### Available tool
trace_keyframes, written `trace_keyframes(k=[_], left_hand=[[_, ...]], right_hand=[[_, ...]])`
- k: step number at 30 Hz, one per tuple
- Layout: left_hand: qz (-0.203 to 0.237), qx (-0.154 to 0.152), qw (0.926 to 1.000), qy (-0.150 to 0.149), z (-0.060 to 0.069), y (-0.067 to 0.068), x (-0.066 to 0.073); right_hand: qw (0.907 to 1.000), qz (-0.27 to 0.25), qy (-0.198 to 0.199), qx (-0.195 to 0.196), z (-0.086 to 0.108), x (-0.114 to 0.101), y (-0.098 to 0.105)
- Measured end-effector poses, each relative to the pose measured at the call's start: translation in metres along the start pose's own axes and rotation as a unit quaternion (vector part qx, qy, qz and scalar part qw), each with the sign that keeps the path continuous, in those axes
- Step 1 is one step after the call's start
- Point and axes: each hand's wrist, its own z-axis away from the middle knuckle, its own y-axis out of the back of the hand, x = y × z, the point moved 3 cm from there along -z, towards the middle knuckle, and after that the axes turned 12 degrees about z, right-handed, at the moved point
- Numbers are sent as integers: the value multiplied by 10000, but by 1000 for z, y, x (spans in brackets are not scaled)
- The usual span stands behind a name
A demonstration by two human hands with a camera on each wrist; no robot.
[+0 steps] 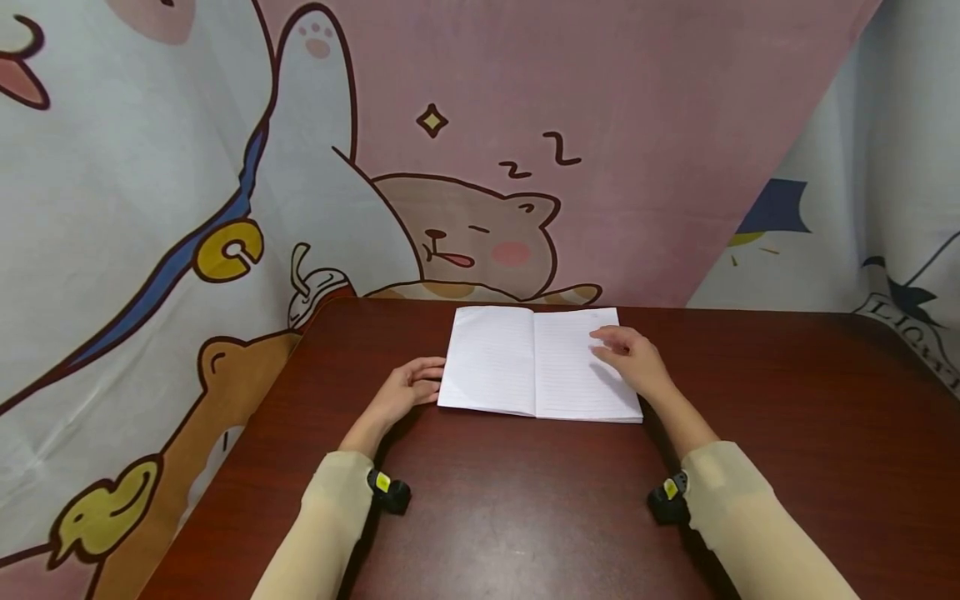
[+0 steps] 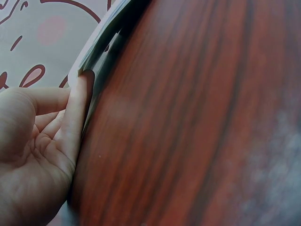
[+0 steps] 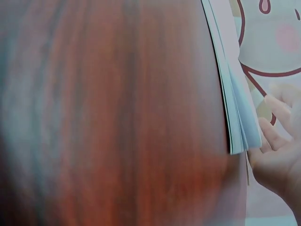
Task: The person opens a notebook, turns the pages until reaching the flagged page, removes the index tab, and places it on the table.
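An open notebook [image 1: 487, 358] with white ruled pages lies on the dark reddish-brown table. At its left edge is my left hand [image 1: 397, 396]; the fingers reach to the page border. From the left wrist view, a straight finger of the left hand [image 2: 42, 155] touches the notebook's edge [image 2: 101, 40] from below. Over the right page hovers my right hand [image 1: 633, 362], its fingers loosely bent and nothing seen between them. The right wrist view has the right hand [image 3: 277, 157] beside the notebook's corner [image 3: 230, 108], where the page layers stand slightly apart.
The wooden table [image 1: 510, 517] stretches out to both sides and toward me. A printed cartoon cloth [image 1: 637, 133] hangs behind the table and along its left. Small black cameras [image 1: 390, 492] are strapped at both wrists.
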Motion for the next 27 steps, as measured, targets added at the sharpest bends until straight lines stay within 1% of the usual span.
trace_keyframes(k=[3, 6, 11, 14, 18, 22, 25, 27], left_hand=[[2, 24, 10000, 41, 0, 0, 0], [-40, 16, 10000, 51, 0, -1, 0], [-55, -5, 10000, 45, 1, -1, 1], [-38, 10, 10000, 38, 2, 0, 2], [-35, 24, 10000, 38, 2, 0, 3], [-33, 7, 10000, 46, 2, 0, 2], [-28, 2, 10000, 43, 1, 0, 1], [-17, 1, 10000, 47, 1, 0, 1]], right_hand=[[9999, -20, -97, 87, 0, 4, 3], [9996, -48, -250, 73, 0, 9, 5], [9975, -114, -650, -258, 0, 17, 5], [9956, -54, -813, -457, -1, 19, 4], [9953, 135, -780, -555, -2, 18, 3], [9954, 131, -784, -542, -1, 18, 3], [9959, 67, -794, -417, 0, 18, 4], [9964, -63, -798, -275, 1, 20, 5]])
